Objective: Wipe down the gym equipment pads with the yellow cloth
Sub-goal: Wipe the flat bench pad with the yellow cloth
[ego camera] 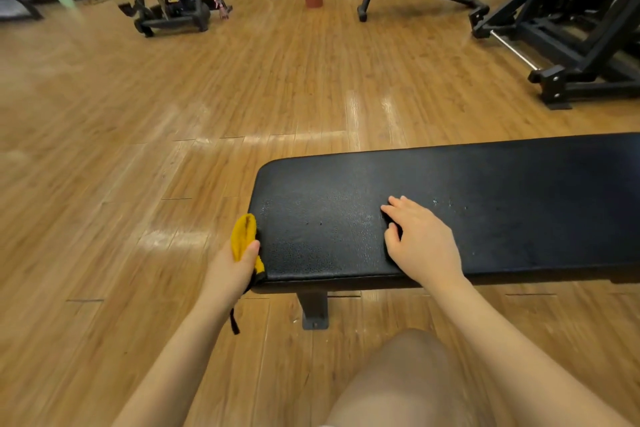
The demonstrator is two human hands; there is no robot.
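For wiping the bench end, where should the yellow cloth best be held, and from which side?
Probably at its bunched middle, as the left hand grips the yellow cloth now: from the outer side, off the pad's end, thumb on top. That leaves the cloth's face against the end edge of the bench pad.

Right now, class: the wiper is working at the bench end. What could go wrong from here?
1. The yellow cloth is bunched in the left hand, so it may cover little of the bench pad.
2. Its black strap dangles and could snag.
3. The right hand rests on the pad, blocking that patch.
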